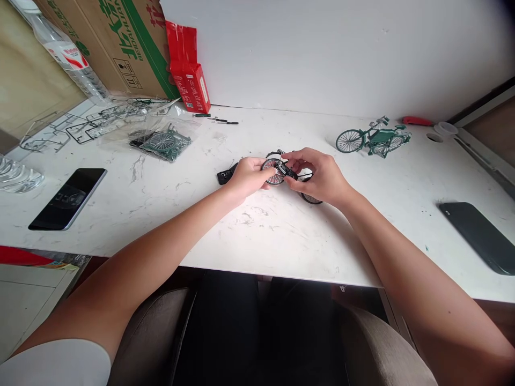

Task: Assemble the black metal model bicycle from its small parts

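Between my two hands, just over the white tabletop, is a small black model bicycle (286, 169) with thin-spoked wheels. My left hand (252, 177) pinches it at the left wheel, thumb lying across the spokes. With bent fingers, my right hand (316, 170) grips the bicycle's middle, near the black chain-case area; those fingers hide part of the frame. The other wheel (311, 198) shows below my right hand. A small flat black part (227, 174) lies beside my left hand, partly covered by it.
A green model bicycle (376, 138) stands at the back right. Left are bagged green parts (163, 142), plastic sprues (86, 128), a phone (68, 199) and bottles. A red packet (189, 80) leans by a cardboard box (120, 48). A dark case (478, 236) lies right.
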Motion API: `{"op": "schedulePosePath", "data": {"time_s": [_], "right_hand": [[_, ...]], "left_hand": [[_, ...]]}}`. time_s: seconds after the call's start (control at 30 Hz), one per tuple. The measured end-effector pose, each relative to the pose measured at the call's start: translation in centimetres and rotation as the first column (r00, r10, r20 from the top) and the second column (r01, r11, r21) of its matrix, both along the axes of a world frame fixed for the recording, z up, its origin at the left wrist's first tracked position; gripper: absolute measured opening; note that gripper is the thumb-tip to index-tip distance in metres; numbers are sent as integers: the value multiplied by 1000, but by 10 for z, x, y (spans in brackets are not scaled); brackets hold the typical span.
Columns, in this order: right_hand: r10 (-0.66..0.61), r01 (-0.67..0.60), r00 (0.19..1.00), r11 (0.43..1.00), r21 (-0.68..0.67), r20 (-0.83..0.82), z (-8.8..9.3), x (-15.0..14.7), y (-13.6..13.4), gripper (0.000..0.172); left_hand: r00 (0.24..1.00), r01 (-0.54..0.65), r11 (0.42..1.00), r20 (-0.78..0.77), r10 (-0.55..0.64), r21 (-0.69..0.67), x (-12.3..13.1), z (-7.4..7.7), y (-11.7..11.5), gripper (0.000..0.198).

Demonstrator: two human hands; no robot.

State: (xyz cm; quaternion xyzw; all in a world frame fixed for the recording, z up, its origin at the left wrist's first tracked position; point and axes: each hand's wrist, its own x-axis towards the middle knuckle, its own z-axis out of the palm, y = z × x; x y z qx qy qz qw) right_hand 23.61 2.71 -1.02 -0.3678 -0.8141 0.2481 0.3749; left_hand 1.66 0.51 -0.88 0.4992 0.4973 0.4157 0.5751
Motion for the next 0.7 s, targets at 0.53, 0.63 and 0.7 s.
{"op": "schedulePosePath", "data": {"time_s": [0.53, 0.63, 0.7], "right_hand": [[-44, 42, 999, 996, 79, 22, 8, -4, -5, 40], [-71, 62, 995, 989, 131, 69, 12, -6, -9, 33], [-66, 56, 996, 986, 154, 65, 14, -8, -10, 31]], "left_hand": [[996, -83, 994, 15, 82, 64, 7, -2, -2, 21], [997, -78, 992, 1, 78, 99, 7, -3, -1, 21], [997, -72, 988, -1, 73, 138, 6, -6, 1, 20]]}}
